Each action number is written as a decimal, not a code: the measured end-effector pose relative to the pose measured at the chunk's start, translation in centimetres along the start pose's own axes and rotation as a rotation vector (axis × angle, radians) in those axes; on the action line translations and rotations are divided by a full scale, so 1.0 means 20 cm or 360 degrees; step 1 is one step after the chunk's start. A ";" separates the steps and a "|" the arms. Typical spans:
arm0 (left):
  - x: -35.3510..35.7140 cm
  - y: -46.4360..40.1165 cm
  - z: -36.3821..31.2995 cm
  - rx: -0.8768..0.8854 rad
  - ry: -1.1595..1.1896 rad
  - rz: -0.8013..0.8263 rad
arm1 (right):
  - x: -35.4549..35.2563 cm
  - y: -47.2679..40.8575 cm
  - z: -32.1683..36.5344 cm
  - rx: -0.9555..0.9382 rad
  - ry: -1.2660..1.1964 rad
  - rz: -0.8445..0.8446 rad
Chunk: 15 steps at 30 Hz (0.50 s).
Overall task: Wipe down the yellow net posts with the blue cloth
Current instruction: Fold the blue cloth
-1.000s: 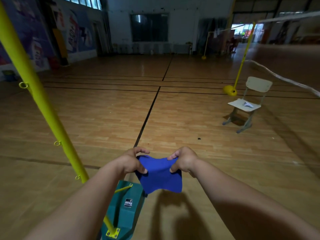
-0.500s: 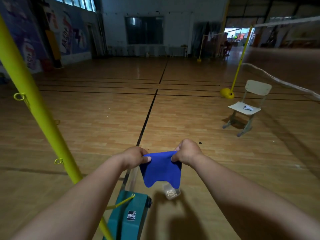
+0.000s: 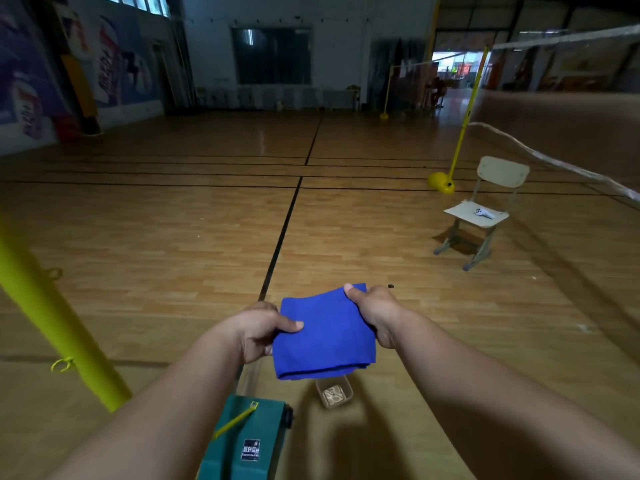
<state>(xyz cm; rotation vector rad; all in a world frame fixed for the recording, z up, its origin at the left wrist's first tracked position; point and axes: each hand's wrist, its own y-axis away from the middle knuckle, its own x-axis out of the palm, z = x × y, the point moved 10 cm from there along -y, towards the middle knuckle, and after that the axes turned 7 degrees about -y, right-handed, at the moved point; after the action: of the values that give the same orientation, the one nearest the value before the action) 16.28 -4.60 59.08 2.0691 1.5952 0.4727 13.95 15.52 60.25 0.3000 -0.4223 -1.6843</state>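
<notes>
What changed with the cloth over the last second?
The cloth went from hanging by its top edge to folded and held flat. Both hands still grip it, left hand and right hand; it still hasn't touched the near post.

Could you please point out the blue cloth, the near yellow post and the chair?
blue cloth (image 3: 325, 336), head view, middle of its top face.
yellow post (image 3: 52, 317), head view, mid-shaft.
chair (image 3: 503, 172), head view, backrest.

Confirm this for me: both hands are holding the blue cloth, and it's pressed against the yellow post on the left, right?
Not quite. In the head view both hands hold the cloth, but it is apart from the post, held in the air over the floor.
</notes>
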 end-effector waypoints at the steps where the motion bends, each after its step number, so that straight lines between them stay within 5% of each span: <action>1: -0.01 -0.03 -0.02 0.0018 0.0054 -0.0033 | -0.01 -0.03 -0.02 0.0080 -0.0104 0.0014; 3: -0.03 -0.10 -0.07 0.0046 0.0226 -0.0084 | 0.02 -0.07 -0.09 0.0336 -0.0304 0.0196; 7: -0.05 -0.23 -0.12 0.0008 0.0287 -0.0142 | 0.05 -0.17 -0.24 0.0716 -0.0044 0.0424; 15: -0.08 -0.56 -0.30 -0.0061 -0.0102 -0.0273 | -0.10 -0.66 0.11 0.0336 0.0344 0.0353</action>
<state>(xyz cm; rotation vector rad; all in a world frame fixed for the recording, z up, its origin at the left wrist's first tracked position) 3.69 -2.95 57.72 1.8802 1.6943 0.3695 1.67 19.28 56.36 0.5644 -0.4551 -1.3758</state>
